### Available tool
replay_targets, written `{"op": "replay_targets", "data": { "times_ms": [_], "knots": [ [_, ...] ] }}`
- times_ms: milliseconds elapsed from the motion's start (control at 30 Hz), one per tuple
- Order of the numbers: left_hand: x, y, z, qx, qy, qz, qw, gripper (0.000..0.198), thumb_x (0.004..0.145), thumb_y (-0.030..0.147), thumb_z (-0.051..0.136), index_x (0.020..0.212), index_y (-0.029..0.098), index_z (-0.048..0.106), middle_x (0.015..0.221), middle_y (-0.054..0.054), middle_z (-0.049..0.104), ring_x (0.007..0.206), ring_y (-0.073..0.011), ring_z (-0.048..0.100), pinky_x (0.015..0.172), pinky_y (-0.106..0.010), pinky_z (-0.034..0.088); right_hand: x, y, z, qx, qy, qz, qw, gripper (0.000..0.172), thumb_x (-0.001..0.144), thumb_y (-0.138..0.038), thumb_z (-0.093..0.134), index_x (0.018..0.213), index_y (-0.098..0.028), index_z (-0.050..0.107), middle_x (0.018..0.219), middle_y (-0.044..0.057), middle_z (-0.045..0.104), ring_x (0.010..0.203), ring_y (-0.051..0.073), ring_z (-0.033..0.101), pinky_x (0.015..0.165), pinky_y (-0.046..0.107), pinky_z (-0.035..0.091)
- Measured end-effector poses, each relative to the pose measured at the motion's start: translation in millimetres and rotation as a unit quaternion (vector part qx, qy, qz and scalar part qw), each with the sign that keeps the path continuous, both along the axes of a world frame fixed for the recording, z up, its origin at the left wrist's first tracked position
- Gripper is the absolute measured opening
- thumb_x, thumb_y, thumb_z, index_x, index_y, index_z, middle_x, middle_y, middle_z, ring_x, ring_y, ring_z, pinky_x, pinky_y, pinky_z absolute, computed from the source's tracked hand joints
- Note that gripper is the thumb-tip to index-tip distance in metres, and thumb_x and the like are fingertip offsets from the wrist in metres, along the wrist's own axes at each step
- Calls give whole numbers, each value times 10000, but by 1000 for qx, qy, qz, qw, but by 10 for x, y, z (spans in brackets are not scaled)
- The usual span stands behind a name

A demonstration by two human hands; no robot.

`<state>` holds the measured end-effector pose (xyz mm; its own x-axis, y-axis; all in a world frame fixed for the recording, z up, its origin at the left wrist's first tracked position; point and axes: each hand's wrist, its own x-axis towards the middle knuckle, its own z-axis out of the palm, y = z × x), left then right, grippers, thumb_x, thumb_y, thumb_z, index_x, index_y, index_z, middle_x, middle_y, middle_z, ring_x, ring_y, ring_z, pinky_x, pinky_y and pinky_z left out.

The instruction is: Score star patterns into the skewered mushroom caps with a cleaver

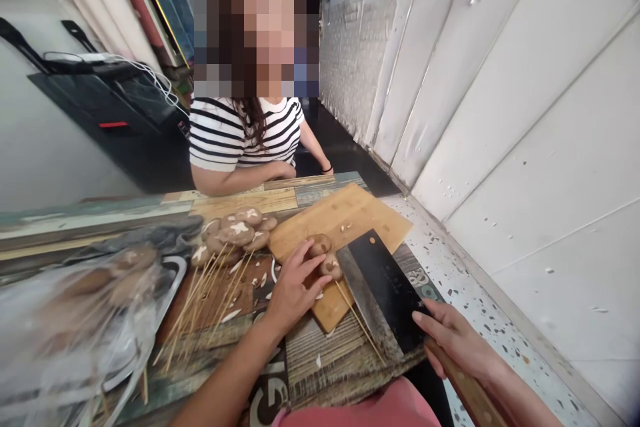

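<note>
My left hand (295,283) reaches over the wooden cutting board (360,213), its fingers and thumb holding brown mushrooms in place. One mushroom (331,267) lies by my thumb with its cut side up, and another sits just behind it. A thin bamboo skewer (361,323) runs from the nearer mushroom toward me; its tip is hidden. In my right hand (455,337) is the wooden handle of a cleaver (387,287), whose broad dark blade lies tilted beside the mushrooms, over the board's right side.
Left of the board sits a pile of mushrooms (237,233) with cross cuts. Loose skewers (200,300) and white scraps lie nearer me. A plastic bag (75,320) of mushrooms covers part of a white-rimmed tray (175,273). Across the table sits a person in a striped shirt (220,133).
</note>
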<state>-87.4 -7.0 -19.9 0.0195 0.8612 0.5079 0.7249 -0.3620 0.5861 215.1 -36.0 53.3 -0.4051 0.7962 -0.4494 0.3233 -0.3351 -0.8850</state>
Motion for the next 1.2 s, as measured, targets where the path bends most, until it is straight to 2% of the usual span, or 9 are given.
{"op": "replay_targets", "data": {
  "times_ms": [167, 567, 767, 867, 967, 1100, 1200],
  "knots": [
    [2, 0, 3, -4, -15, -2, 1000, 327, 814, 362, 648, 1107, 218, 677, 1391, -122, 498, 1293, -294, 462, 1065, -499, 409, 14, 4, -44, 12, 13, 5, 1000, 339, 890, -538, 493, 784, -233, 389, 318, -98, 489, 257, 80, 405, 326, 177, 226],
    [-11, -6, -7, -23, -18, -5, 1000, 327, 828, 379, 630, 1113, 224, 676, 1408, -118, 481, 1298, -289, 454, 1067, -507, 404, 32, 70, -60, -21, 30, 7, 999, 366, 835, -565, 566, 831, -214, 461, 324, -73, 508, 252, 101, 426, 300, 175, 221],
    [-8, 9, -15, -18, -30, -3, 999, 323, 815, 379, 647, 1094, 220, 691, 1392, -119, 497, 1286, -291, 466, 1065, -501, 407, -52, 150, -38, -30, 52, 11, 998, 343, 842, -542, 572, 827, -221, 453, 305, -82, 491, 242, 94, 393, 292, 162, 214],
    [-7, 14, -19, -15, -34, -2, 999, 316, 806, 372, 658, 1085, 228, 697, 1387, -111, 503, 1276, -292, 476, 1063, -501, 410, -88, 219, -36, -41, 65, 16, 997, 360, 832, -556, 576, 818, -214, 467, 310, -73, 498, 243, 93, 391, 287, 162, 258],
    [-6, 19, -29, -17, -36, 0, 999, 315, 799, 364, 666, 1084, 233, 697, 1384, -106, 506, 1272, -292, 481, 1058, -501, 415, -48, 256, -50, -45, 73, 23, 996, 374, 835, -557, 571, 862, -189, 513, 324, -60, 513, 251, 99, 410, 288, 168, 300],
    [-1, 23, -34, -14, -35, -2, 999, 318, 800, 368, 664, 1088, 235, 691, 1382, -108, 507, 1271, -284, 483, 1057, -495, 415, 66, 224, -83, -46, 73, 32, 996, 398, 851, -542, 570, 967, -162, 540, 342, -50, 530, 246, 101, 416, 272, 160, 274],
    [-12, 26, -10, -20, -31, -4, 999, 307, 804, 366, 657, 1079, 234, 690, 1391, -104, 495, 1280, -275, 475, 1073, -475, 400, 106, 183, -110, -45, 84, 30, 995, 398, 848, -543, 570, 951, -160, 537, 338, -55, 515, 250, 100, 418, 279, 166, 280]
  ]
}}
